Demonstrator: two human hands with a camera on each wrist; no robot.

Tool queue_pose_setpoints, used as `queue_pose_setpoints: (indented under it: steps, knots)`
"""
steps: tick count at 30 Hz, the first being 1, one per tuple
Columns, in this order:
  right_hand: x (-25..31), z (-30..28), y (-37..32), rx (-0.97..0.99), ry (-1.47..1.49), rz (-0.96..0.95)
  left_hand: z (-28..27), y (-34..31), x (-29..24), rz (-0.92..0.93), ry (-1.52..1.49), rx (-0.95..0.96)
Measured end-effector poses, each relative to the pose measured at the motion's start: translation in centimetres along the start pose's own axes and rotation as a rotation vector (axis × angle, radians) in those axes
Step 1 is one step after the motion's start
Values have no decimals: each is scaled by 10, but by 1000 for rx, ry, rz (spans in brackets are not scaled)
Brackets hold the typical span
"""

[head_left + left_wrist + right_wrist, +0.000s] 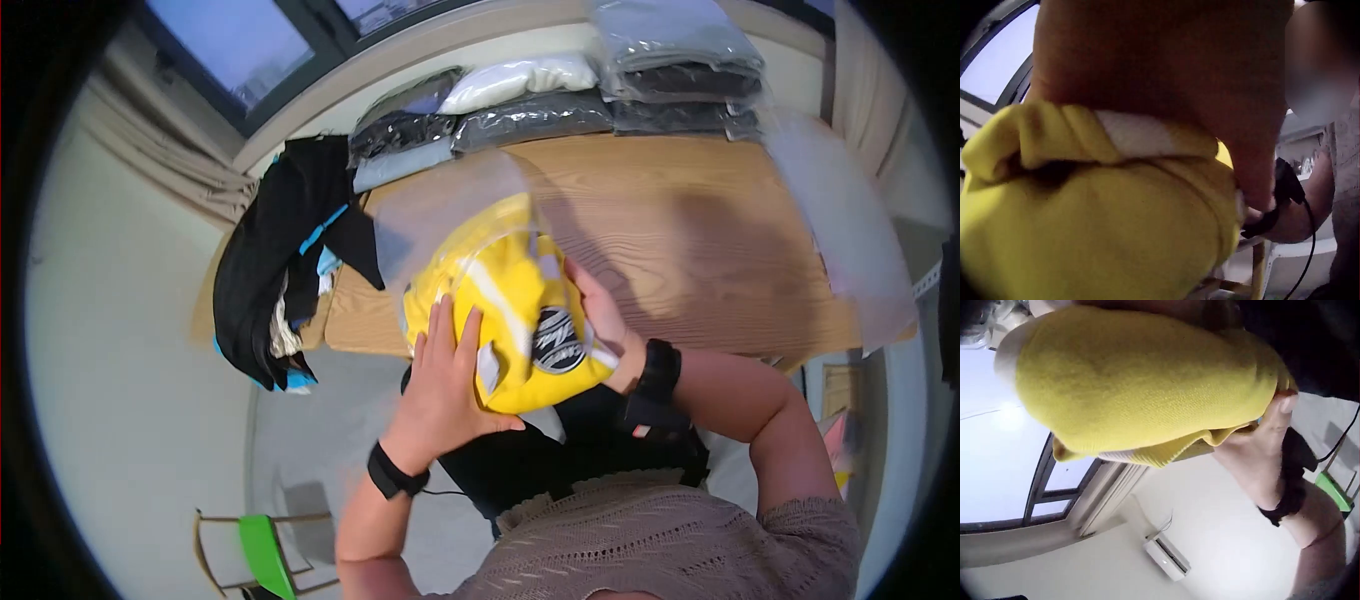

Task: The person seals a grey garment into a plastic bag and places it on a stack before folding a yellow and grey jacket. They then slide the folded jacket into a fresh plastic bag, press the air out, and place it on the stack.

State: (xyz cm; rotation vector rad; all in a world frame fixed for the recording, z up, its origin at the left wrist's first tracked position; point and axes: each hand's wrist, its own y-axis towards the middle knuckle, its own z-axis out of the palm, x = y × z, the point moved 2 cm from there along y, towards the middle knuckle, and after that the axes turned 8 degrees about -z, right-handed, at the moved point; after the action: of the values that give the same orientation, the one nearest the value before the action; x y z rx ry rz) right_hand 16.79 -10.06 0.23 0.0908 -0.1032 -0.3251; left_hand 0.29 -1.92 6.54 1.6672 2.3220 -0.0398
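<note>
A folded yellow garment with white stripes and a black lettered patch is held up in front of the person, at the table's near edge. My left hand grips its near left side, fingers spread across the front and thumb along the lower edge. On the right side my right hand holds it, with part of the fingers hidden behind the cloth. A frosted clear plastic bag overlaps the garment's far end. From the right wrist, the garment appears as a thick rounded bundle, the left thumb pressing its edge.
Bagged garments line the back of the wooden table, with a taller stack at back right. Black clothing hangs over the left end. More clear bags drape over the right edge. A green chair stands at lower left.
</note>
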Motion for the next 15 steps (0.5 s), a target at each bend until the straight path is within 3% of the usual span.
queue_pose_setpoints:
  steps: [2,5,8,9,10,12,13,14,15]
  knots:
    - [-6,-9,0,-25,-18,-8,12,-8,5,75,-71,-167]
    - [-18,-7,6,-40,-81,16,23,-13,9,-56,-207,-159]
    - [-43,-27,33,-63,-227,-186,49,-33,37,-196,-555,-108]
    - [-43,-14,34,-56,-512,-240,60,-44,47,-174,-610,-87]
    - [-44,12,27,-138,-589,-288,66,-53,52,-153,-663,-68]
    - [-53,17,43,-58,-905,-320,72,-67,53,-199,-906,-113]
    - [-56,22,43,-76,-1091,-356,70,-68,52,-133,-850,-143]
    - [-58,28,44,-62,-1079,-348,74,-73,50,-347,-1024,-181]
    - [-57,38,46,-20,-1173,-323,75,-74,48,-359,-1073,-204]
